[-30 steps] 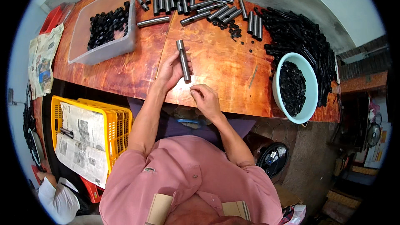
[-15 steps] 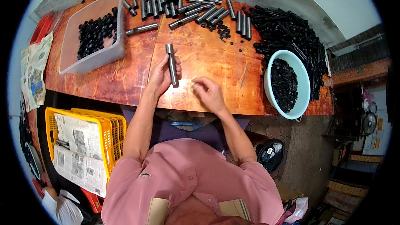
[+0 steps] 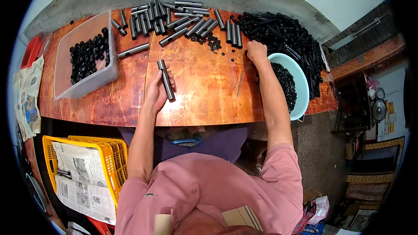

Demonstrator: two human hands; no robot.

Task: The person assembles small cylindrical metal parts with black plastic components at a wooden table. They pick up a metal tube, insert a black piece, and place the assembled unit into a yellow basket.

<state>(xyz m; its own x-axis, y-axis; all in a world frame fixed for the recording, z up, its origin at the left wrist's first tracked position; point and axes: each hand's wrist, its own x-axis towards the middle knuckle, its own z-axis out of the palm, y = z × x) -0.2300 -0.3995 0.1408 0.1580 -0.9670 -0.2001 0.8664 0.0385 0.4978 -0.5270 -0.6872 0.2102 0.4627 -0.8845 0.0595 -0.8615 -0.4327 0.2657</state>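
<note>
My left hand (image 3: 154,93) is closed around a steel cylinder (image 3: 166,82) with a notch cut near its upper end, held tilted above the table. At the left edge of the heap of long black bolts (image 3: 278,30), my right hand (image 3: 257,51) reaches out with its fingers curled down. Its fingertips are mostly hidden, so what they pinch cannot be made out. Just to the left of that hand several more steel cylinders (image 3: 234,34) lie side by side. Small black round parts (image 3: 213,42) are scattered beside them.
A pale blue bowl (image 3: 303,85) of small black parts stands by my right forearm. On the left is a clear plastic bin (image 3: 85,88) with black caps. More steel cylinders (image 3: 148,19) lie at the back. Yellow crates (image 3: 114,159) with newspaper stand below the table's left edge.
My right hand has moved from the middle of the table, away and to the right, to the bolt heap. My left hand still holds the steel cylinder. The whole view has shifted.
</note>
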